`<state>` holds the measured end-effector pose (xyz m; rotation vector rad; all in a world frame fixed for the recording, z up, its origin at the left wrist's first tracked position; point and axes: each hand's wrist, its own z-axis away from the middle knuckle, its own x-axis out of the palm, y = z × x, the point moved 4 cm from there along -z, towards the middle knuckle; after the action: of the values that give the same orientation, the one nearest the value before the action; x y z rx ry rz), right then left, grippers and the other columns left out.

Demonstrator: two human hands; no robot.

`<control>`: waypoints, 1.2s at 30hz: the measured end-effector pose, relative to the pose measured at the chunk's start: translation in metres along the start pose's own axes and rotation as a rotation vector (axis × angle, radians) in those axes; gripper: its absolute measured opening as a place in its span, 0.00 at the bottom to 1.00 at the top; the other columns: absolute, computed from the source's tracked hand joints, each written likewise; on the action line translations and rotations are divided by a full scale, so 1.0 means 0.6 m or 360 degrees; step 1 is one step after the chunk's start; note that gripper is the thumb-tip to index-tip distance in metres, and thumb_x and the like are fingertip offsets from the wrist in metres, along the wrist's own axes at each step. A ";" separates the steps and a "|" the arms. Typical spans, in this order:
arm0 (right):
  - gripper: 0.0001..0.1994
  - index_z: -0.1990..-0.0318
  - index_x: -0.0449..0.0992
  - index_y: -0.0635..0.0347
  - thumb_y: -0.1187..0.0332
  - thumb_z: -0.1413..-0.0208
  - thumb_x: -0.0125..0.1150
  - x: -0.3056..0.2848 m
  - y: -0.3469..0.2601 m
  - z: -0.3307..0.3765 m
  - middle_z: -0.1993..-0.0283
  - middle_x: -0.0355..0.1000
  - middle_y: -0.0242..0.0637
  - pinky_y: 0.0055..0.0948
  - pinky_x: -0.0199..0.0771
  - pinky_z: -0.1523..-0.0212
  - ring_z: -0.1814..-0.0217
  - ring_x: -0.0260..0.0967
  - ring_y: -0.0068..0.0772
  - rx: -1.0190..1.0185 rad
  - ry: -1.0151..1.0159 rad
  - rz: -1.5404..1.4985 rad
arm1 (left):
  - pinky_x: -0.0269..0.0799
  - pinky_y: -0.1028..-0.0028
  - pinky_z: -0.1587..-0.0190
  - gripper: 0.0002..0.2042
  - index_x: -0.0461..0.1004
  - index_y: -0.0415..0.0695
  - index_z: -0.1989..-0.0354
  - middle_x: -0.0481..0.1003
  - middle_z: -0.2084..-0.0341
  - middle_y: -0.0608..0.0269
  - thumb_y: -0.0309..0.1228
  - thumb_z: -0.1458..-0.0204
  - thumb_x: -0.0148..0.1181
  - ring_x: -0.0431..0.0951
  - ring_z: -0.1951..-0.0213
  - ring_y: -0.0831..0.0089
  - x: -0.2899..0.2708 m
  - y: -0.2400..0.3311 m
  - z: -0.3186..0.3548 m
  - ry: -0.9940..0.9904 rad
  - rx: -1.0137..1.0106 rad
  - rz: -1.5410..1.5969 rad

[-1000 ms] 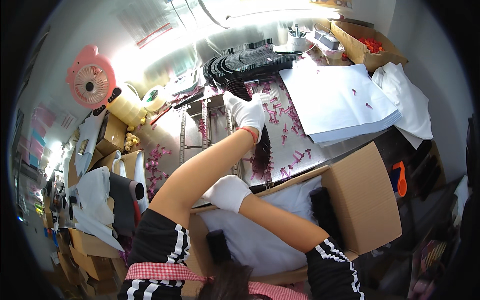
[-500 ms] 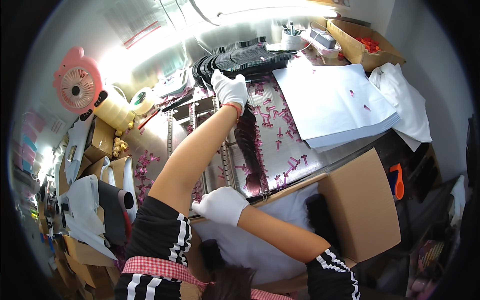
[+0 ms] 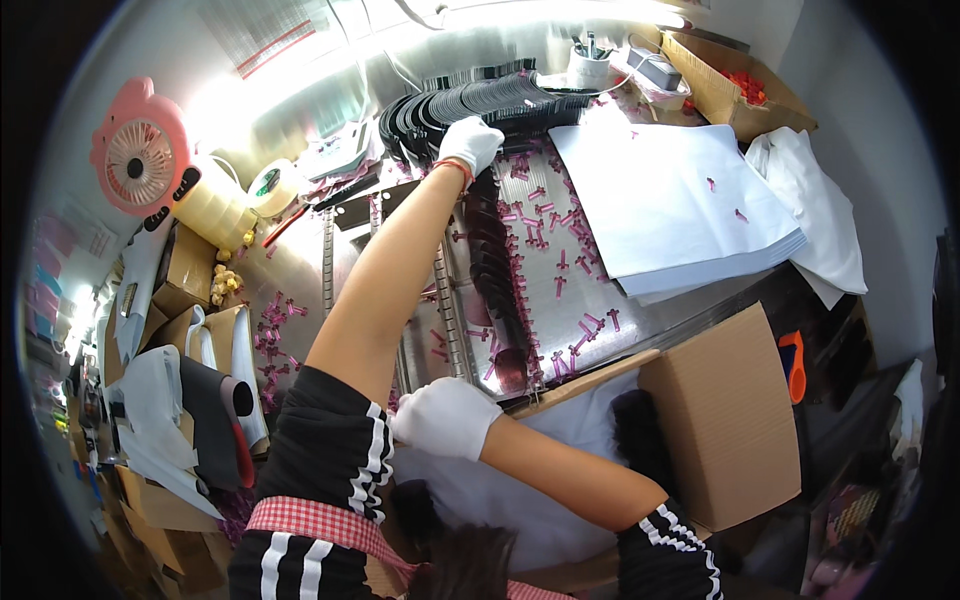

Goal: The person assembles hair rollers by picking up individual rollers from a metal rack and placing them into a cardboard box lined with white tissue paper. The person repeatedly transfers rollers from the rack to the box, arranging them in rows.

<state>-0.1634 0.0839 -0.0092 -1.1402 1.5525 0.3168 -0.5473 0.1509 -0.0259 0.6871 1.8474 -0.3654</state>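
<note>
Bench (image 3: 548, 322): metal-topped, beneath the left grip and extending to either side.
Carton (image 3: 720, 415): open brown cardboard, to the right of the right grip and nearer the wearer.
White sheets (image 3: 680, 200): stacked, to the right of the left grip.
Black stack (image 3: 428, 122): curved, close-packed strips, just behind and beside the left grip.
Dark row (image 3: 489, 250): overlapping glossy pieces, on the wearer's side of the left grip, just below it.
Metal rails (image 3: 447, 320): between the two grips.
Left grip (image 3: 473, 143): white-gloved, fingers curled; cannot tell what, if anything, is inside.
Right grip (image 3: 447, 419): white-gloved, bent near the rails' near end; contents hidden.
Pink pins (image 3: 562, 262): scattered, right of the dark row.
Hazard, judged: a sideways tug by the left grip could fan the dark row and push pins underneath.
Orientation: dark row's long axis runs from the left grip toward the wearer, slanting slightly right; reddish end nearest the wearer.
</note>
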 end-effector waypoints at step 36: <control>0.44 0.33 0.56 0.66 0.71 0.57 0.75 -0.073 0.126 0.135 0.45 0.57 0.45 0.35 0.73 0.49 0.52 0.68 0.38 0.1110 0.1166 -0.0283 | 0.82 0.70 0.57 0.18 0.71 0.39 0.52 0.74 0.58 0.59 0.23 0.51 0.67 0.78 0.55 0.72 -0.220 0.144 0.306 -0.1951 -0.0346 0.2211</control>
<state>-0.1780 0.2010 -0.0259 -0.8422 1.9304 -0.7983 -0.3234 0.0808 0.0337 1.0640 0.0419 0.3179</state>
